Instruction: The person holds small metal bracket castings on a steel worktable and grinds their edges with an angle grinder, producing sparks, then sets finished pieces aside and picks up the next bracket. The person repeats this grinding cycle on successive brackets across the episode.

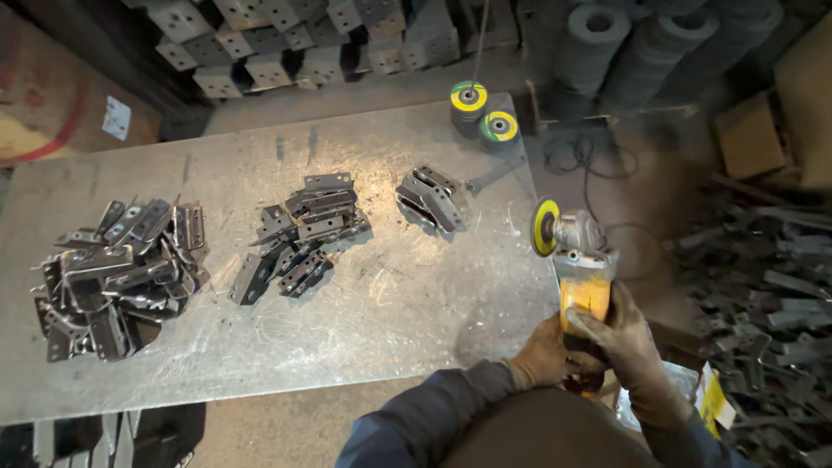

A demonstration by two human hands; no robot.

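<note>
Right now both gloved hands clamp the yellow angle grinder (pixel 582 286) off the right edge of the tabletop (pixel 407 303): the left hand (pixel 542 355) wraps the rear of the body from below, the right hand (pixel 626 342) closes over it from the side, each grip tight on the tool. Its yellow-and-green disc (pixel 545 227) stands on edge, facing left toward the steel sheet, clear of any workpiece.

Risks, as I judge them: the disc hangs near the tabletop's corner, so a small swing could catch the sheet edge and kick the tool back toward the sleeves. The power cord (pixel 598 165) loops on the floor beyond the bench and could snag. The nearest small stack of brackets (pixel 431 199) lies loose, unclamped (as do the middle pile (pixel 299 238) and the big left heap (pixel 117 277)), so a touched piece could skid or fly.

Hard to make out: whether the disc spins, whether a guard covers it, and where the switch sits under the gloves. Fingertips of the left hand are hidden behind the grinder body. Two spare discs (pixel 485 113) rest at the far edge; haze dulls the upper right.
</note>
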